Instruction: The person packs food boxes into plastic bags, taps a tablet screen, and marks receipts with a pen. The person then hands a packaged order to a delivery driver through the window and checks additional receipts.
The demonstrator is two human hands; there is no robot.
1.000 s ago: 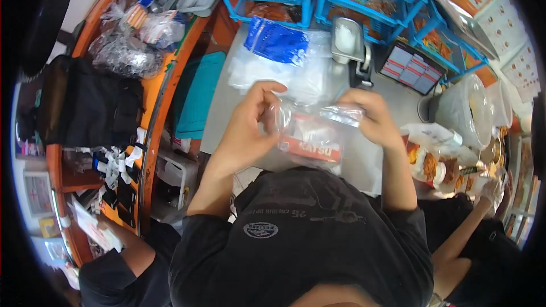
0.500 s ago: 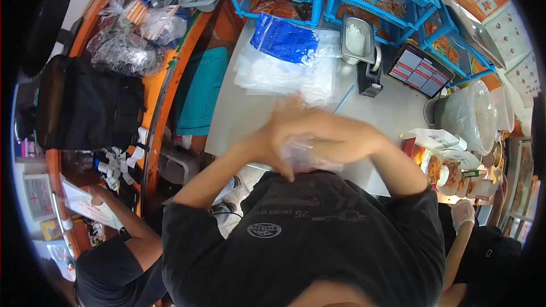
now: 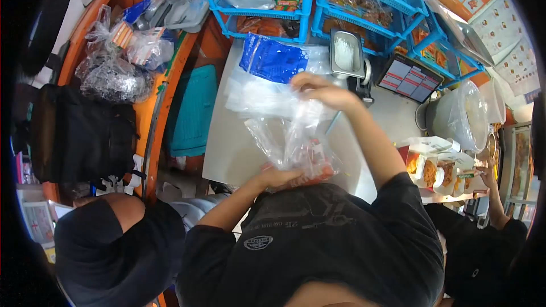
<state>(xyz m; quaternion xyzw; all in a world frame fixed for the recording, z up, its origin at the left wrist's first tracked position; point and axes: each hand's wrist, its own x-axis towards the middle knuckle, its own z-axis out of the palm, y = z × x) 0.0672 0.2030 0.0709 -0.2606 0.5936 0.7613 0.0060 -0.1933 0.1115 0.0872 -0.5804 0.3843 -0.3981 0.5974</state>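
Observation:
In front of my chest, my left hand (image 3: 278,177) is closed on the lower part of a clear plastic bag (image 3: 310,156) with red print. One loose handle of the bag stands up toward the left. My right hand (image 3: 327,92) is higher up, fingers curled at the top of the bag's other strip; blur partly hides the grip. Just beyond it lie a stack of clear plastic bags (image 3: 247,98) and a blue printed plastic packet (image 3: 273,59). Something reddish shows through the bag's lower part, and I cannot tell whether it is print or contents.
Blue plastic racks (image 3: 256,11) line the back of the metal table (image 3: 222,142). A metal container (image 3: 347,54) and a tablet (image 3: 410,77) stand at right. Boxes of fried food (image 3: 432,173) sit further right, near a co-worker's arm (image 3: 495,193). Another person (image 3: 119,244) is at left.
My hands, crossed and blurred before, have moved apart: the right up to the bag stack, the left low at my chest. The clear bag is now stretched between them. The person at left has come closer.

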